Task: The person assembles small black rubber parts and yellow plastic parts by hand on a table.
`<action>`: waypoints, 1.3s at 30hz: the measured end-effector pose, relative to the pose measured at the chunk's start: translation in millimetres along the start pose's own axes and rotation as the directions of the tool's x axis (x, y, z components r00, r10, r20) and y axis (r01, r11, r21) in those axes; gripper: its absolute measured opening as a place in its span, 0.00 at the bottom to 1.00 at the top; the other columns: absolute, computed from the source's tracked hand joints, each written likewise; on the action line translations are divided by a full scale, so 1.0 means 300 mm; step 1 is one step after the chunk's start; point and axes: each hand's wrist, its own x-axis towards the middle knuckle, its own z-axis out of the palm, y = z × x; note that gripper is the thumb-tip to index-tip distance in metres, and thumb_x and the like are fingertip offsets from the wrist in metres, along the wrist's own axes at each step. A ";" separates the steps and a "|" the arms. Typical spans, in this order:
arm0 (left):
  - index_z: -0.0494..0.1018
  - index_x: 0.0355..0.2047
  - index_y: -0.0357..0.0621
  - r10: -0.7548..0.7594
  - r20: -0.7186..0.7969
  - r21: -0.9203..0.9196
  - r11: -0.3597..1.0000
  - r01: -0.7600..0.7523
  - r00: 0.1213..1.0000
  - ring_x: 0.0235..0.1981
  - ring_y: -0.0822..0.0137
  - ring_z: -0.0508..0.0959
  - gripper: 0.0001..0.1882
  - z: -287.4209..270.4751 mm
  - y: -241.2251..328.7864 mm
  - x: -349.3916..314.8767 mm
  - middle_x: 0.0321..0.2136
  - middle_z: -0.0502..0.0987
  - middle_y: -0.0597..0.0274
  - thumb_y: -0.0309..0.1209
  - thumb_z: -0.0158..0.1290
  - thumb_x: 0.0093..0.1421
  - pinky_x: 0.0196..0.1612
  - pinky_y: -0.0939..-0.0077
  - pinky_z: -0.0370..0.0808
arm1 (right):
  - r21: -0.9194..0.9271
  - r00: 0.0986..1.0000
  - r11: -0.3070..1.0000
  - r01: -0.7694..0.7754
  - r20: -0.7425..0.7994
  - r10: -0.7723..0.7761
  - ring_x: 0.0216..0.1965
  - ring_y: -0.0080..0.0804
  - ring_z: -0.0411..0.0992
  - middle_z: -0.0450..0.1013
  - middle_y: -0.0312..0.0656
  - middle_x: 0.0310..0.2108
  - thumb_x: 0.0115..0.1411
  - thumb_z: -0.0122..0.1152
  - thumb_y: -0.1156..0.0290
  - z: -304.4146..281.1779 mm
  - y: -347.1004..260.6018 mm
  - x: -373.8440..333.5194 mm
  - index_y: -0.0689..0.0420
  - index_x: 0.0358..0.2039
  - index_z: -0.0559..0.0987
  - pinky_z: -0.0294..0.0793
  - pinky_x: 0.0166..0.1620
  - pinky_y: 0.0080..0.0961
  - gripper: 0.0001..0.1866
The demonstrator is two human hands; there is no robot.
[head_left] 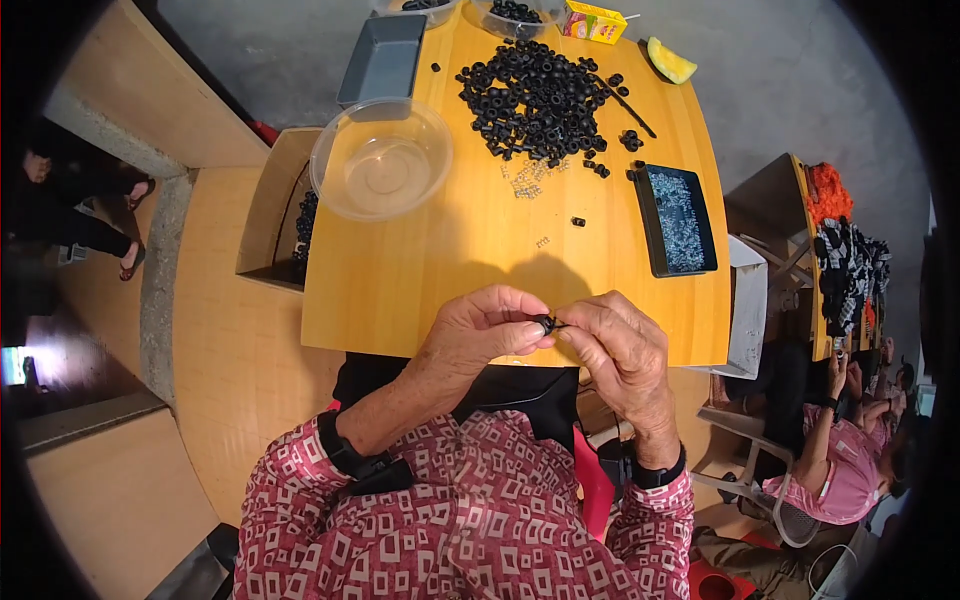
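I have a small black part (pixel 544 323) pinched between my two hands, just above the near edge of the worktop (pixel 400 285). My left hand (pixel 480 326) grips its body between thumb and forefinger; my right hand (pixel 622 352) pinches a thin dark bit at its right end. Its long axis runs roughly left to right across me, that thin end pointing right; my fingertips hide too much to tell finer detail.

At my right, a black tray (pixel 653 240) lies lengthwise away from me, spread with many small, shiny pieces. To my left on the worktop stands a round clear bowl (pixel 380 165), its bottom showing through, and behind it a grey rectangular tray (pixel 380 58). Two clear tubs (pixel 502 30) at the far edge hold black parts, near a loose heap of black parts (pixel 530 100). Beside the worktop, on the left, an open cardboard box (pixel 268 215) contains dark items I cannot make out.
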 end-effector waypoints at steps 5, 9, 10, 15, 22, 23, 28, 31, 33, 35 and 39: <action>0.75 0.45 0.37 0.015 -0.002 0.003 1.000 -0.015 1.000 0.41 0.72 0.79 0.12 -0.001 -0.002 0.000 0.38 0.79 0.62 0.26 0.58 0.61 0.46 0.79 0.76 | -0.033 0.999 0.999 0.041 0.023 -0.040 0.33 0.42 0.76 0.75 0.46 0.31 0.52 0.65 0.83 0.000 0.000 0.007 0.64 0.38 0.80 0.76 0.36 0.32 0.12; 0.75 0.44 0.36 0.011 -0.015 0.022 1.000 -0.011 1.000 0.41 0.72 0.79 0.12 -0.003 -0.008 0.001 0.38 0.79 0.62 0.25 0.58 0.61 0.46 0.79 0.76 | -0.023 0.998 0.998 0.050 0.042 -0.049 0.34 0.42 0.76 0.75 0.46 0.31 0.52 0.66 0.83 0.004 -0.006 0.013 0.64 0.38 0.80 0.76 0.36 0.31 0.12; 0.75 0.44 0.36 0.011 -0.016 0.022 1.000 -0.010 1.000 0.41 0.72 0.79 0.12 -0.006 -0.009 0.001 0.38 0.79 0.62 0.25 0.58 0.61 0.46 0.79 0.76 | -0.027 0.998 0.999 0.037 0.049 -0.036 0.34 0.41 0.76 0.75 0.46 0.31 0.52 0.66 0.83 0.006 -0.007 0.016 0.64 0.38 0.80 0.76 0.37 0.31 0.12; 0.75 0.47 0.34 -0.046 -0.039 0.026 0.999 0.047 0.998 0.43 0.71 0.79 0.15 0.001 0.006 -0.001 0.41 0.79 0.59 0.26 0.58 0.61 0.48 0.79 0.76 | 0.036 0.998 0.999 -0.009 0.063 0.006 0.34 0.40 0.75 0.75 0.46 0.31 0.53 0.66 0.81 0.017 0.007 0.008 0.63 0.39 0.82 0.76 0.37 0.30 0.11; 0.75 0.49 0.31 -0.125 -0.055 0.037 0.991 0.127 0.991 0.42 0.71 0.80 0.17 -0.011 -0.011 -0.004 0.41 0.79 0.55 0.28 0.58 0.62 0.49 0.81 0.77 | 0.313 0.989 0.940 -0.134 0.098 0.109 0.35 0.29 0.75 0.75 0.41 0.33 0.55 0.65 0.81 0.055 0.092 -0.029 0.60 0.41 0.84 0.76 0.38 0.22 0.12; 0.75 0.48 0.31 -0.134 -0.046 0.028 0.990 0.135 0.990 0.42 0.71 0.80 0.17 -0.012 -0.009 -0.005 0.42 0.79 0.55 0.28 0.58 0.62 0.49 0.81 0.77 | 0.348 0.989 0.927 -0.142 0.094 0.116 0.35 0.27 0.75 0.75 0.41 0.33 0.55 0.65 0.81 0.059 0.095 -0.033 0.60 0.41 0.84 0.76 0.38 0.21 0.12; 0.75 0.47 0.31 -0.178 -0.040 0.036 0.983 0.179 0.983 0.42 0.70 0.80 0.17 -0.023 -0.002 0.006 0.42 0.78 0.56 0.30 0.58 0.62 0.49 0.81 0.77 | 0.317 0.990 0.939 -0.135 0.084 0.114 0.35 0.28 0.74 0.75 0.41 0.33 0.55 0.66 0.81 0.072 0.092 -0.040 0.59 0.42 0.84 0.76 0.38 0.21 0.13; 0.75 0.46 0.32 -0.172 0.003 0.065 0.983 0.171 0.985 0.42 0.71 0.80 0.16 -0.036 -0.016 0.012 0.41 0.78 0.57 0.31 0.57 0.63 0.49 0.81 0.77 | 0.270 0.993 0.957 -0.109 0.068 0.094 0.35 0.29 0.75 0.75 0.41 0.33 0.55 0.66 0.81 0.075 0.089 -0.049 0.59 0.43 0.84 0.76 0.38 0.21 0.14; 0.75 0.46 0.33 -0.137 -0.005 0.058 0.989 0.137 0.991 0.42 0.71 0.79 0.16 -0.035 -0.026 0.009 0.40 0.78 0.59 0.33 0.57 0.64 0.49 0.81 0.78 | 0.241 0.995 0.967 -0.088 0.063 0.075 0.35 0.29 0.75 0.75 0.41 0.33 0.54 0.66 0.81 0.077 0.077 -0.052 0.59 0.44 0.83 0.76 0.38 0.21 0.15; 0.76 0.44 0.35 -0.126 -0.035 0.027 0.991 0.127 0.991 0.42 0.71 0.80 0.13 -0.029 -0.024 0.016 0.40 0.78 0.60 0.30 0.57 0.63 0.49 0.80 0.79 | 0.193 0.995 0.976 -0.096 0.055 0.087 0.34 0.30 0.74 0.74 0.41 0.34 0.54 0.68 0.80 0.081 0.063 -0.051 0.58 0.49 0.81 0.76 0.37 0.22 0.20; 0.77 0.43 0.37 -0.125 -0.103 0.008 0.992 0.126 0.987 0.42 0.72 0.79 0.10 -0.020 -0.026 0.020 0.40 0.78 0.61 0.28 0.58 0.62 0.48 0.79 0.80 | 0.162 0.996 0.983 -0.086 -0.007 0.088 0.34 0.32 0.73 0.73 0.41 0.33 0.52 0.70 0.79 0.089 0.061 -0.061 0.59 0.53 0.77 0.76 0.36 0.26 0.25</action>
